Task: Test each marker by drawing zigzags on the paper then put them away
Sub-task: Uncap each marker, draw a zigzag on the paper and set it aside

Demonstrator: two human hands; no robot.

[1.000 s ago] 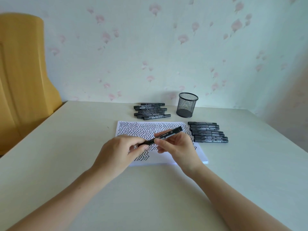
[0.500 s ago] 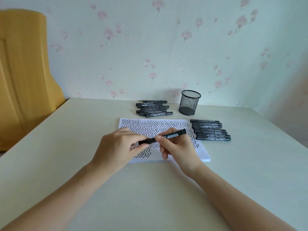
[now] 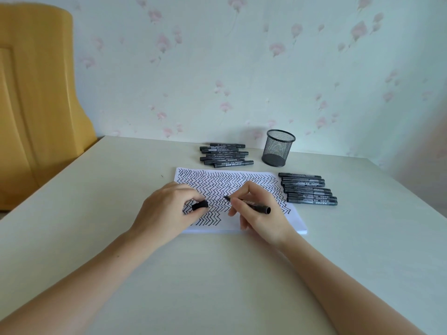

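Observation:
A white paper [image 3: 296, 222] covered in black zigzag rows lies in the middle of the table. My right hand [image 3: 261, 217] holds an uncapped black marker [image 3: 254, 206], its tip pointing left just above the zigzags. My left hand [image 3: 167, 211] rests on the paper's left part and pinches the black cap [image 3: 200, 205]. Several black markers lie in a pile [image 3: 225, 155] behind the paper. Another row of markers [image 3: 307, 188] lies to the paper's right. A black mesh pen cup [image 3: 278, 148] stands upright at the back.
The pale table [image 3: 96, 213] runs to a flowered wall behind. A yellow wooden chair back [image 3: 36, 93] stands past the table's left edge. The table's right edge slants down at the far right.
The two hands have pulled apart: the cap came off in my left hand, and my right hand turned the marker so its tip points down-left at the paper.

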